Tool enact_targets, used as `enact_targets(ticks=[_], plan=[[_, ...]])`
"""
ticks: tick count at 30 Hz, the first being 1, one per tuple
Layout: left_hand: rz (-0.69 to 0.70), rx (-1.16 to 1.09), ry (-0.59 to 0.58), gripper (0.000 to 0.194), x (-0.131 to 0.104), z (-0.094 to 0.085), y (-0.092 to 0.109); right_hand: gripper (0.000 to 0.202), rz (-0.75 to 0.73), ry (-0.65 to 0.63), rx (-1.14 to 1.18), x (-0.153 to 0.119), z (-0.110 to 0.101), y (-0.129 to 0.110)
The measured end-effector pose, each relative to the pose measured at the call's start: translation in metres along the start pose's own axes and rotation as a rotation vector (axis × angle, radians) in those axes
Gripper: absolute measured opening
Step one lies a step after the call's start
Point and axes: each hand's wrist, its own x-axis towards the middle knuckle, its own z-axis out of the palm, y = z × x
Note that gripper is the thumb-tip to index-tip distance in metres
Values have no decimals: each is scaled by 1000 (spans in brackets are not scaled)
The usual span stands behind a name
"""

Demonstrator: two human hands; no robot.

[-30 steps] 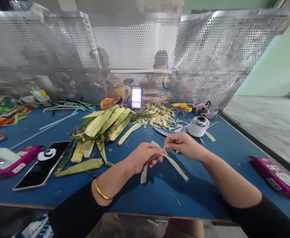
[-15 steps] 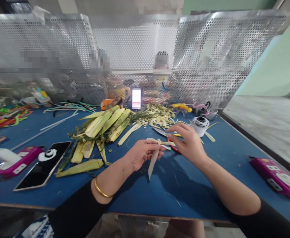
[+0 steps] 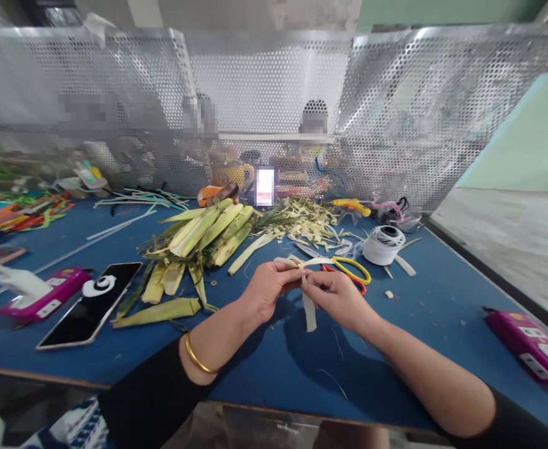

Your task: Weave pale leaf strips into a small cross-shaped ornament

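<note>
Pale corn husk strips [image 3: 310,315] meet at a small folded or knotted spot between both hands. My left hand [image 3: 265,292] pinches that spot from the left. My right hand [image 3: 338,300] is closed with thumb and forefinger on the hanging strip, close to the left fingertips. One strip end dangles below the fingers, and another sticks out to the right. Scissors with red and yellow handles [image 3: 359,269] lie just behind my right hand, their blades pointing left. A spool of white thread [image 3: 383,247] stands beyond them. The exact fold is partly hidden by fingers.
Corn husks [image 3: 208,232] are heaped at left centre, with husk scraps [image 3: 309,218] behind. A smartphone [image 3: 89,308] and purple tissue packs [image 3: 44,298] flank the blue table [image 3: 264,380]. A yellow glue gun [image 3: 351,206] lies before the perforated metal screen [image 3: 274,81]; people are behind it.
My right hand has come down and left from above the scissors and now pinches the strip beside my left hand. The scissor handles are uncovered. The view has shifted slightly.
</note>
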Motion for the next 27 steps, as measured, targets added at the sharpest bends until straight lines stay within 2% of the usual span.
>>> enact_targets(ticks=[5,7,9,11,14,16,20,27], plan=[[-33,-3,3,26,-1,-1,1,35,-104,-40,-112,-2,-7,-8],[-47,-4,-7,20,-2,-2,2,33,-185,79,-243,-1,-14,-8],[-67,-4,-18,14,-2,-3,5,26,-247,260,-386,2,-23,-6],[-91,0,-33,12,-3,-3,7,21,-274,332,-475,6,-29,-1],[-105,17,-47,13,-4,-3,7,19,-281,165,-500,10,-29,5],[-79,70,-40,22,-5,-2,6,27,-286,75,-494,10,-26,5],[-14,207,-21,32,-4,-1,3,31,-309,80,-491,7,-25,1],[-34,306,-61,33,-3,-5,7,32,-220,-2,-405,3,-38,-6]])
